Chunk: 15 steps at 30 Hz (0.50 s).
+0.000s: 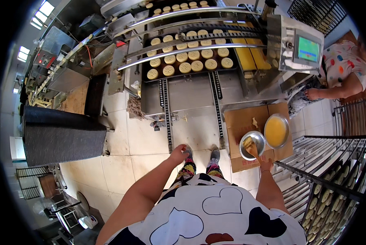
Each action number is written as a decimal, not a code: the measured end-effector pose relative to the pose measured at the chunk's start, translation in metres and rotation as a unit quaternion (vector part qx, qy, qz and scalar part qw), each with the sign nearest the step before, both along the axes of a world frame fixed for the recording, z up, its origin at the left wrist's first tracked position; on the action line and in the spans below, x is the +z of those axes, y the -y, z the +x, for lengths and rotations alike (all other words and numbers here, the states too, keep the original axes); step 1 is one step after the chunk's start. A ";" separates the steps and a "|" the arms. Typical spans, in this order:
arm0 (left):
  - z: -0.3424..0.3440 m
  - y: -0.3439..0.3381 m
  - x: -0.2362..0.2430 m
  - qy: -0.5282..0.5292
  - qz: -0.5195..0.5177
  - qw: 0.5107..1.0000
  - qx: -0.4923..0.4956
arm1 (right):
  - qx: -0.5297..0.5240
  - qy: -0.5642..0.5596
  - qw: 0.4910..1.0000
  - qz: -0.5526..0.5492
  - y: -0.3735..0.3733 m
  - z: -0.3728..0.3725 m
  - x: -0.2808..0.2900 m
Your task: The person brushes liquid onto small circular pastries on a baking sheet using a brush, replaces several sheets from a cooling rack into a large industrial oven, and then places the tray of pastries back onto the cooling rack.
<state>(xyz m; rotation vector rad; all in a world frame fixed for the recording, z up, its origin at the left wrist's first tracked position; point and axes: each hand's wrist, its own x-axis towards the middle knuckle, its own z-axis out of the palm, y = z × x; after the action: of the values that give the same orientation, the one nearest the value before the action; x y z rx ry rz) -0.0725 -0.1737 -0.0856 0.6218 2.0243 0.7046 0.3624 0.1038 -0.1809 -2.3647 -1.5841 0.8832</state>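
Note:
My left hand (178, 154) hangs in front of my body at the left, holding nothing, its fingers loosely bent and apart. My right hand (266, 164) is at the handle end of a wooden brush (253, 151), its fingers closed about the handle; the grip shows only in part. The brush's pale head rests in a round metal bowl (243, 152). Beside it stands a larger metal bowl of yellow liquid (276, 131). Both bowls stand on a flat cardboard sheet (240, 120). Ahead, a dark tray (199, 74) on the machine carries rows of round pale pastries (185, 67).
Two chain rails (167, 118) run from the machine toward my feet. A control panel (307, 50) with a lit screen stands at the right. A metal rack (313, 175) with trays of pastries is close on my right. A co-worker (346, 65) in a dotted shirt is beyond it. A dark covered trolley (64, 136) stands left.

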 end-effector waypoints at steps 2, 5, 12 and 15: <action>-0.003 -0.011 0.001 0.001 -0.007 1.000 0.002 | -0.029 -0.185 0.982 -0.019 -0.001 0.018 -0.012; -0.002 -0.020 0.005 0.031 -0.021 0.999 0.040 | -0.016 -0.029 0.997 -0.073 -0.002 0.037 -0.034; 0.006 -0.030 0.028 0.149 -0.066 0.982 0.090 | -0.177 -0.234 0.934 -0.202 0.004 -0.007 0.040; 0.005 -0.044 0.023 0.200 -0.073 0.968 0.130 | -0.217 -0.333 0.905 -0.154 0.003 0.001 0.037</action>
<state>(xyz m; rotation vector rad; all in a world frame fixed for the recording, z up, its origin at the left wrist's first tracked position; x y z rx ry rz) -0.0672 -0.1296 -0.0630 0.1126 1.7716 0.7567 0.3636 0.1004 -0.1442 -2.0908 -0.6607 1.6682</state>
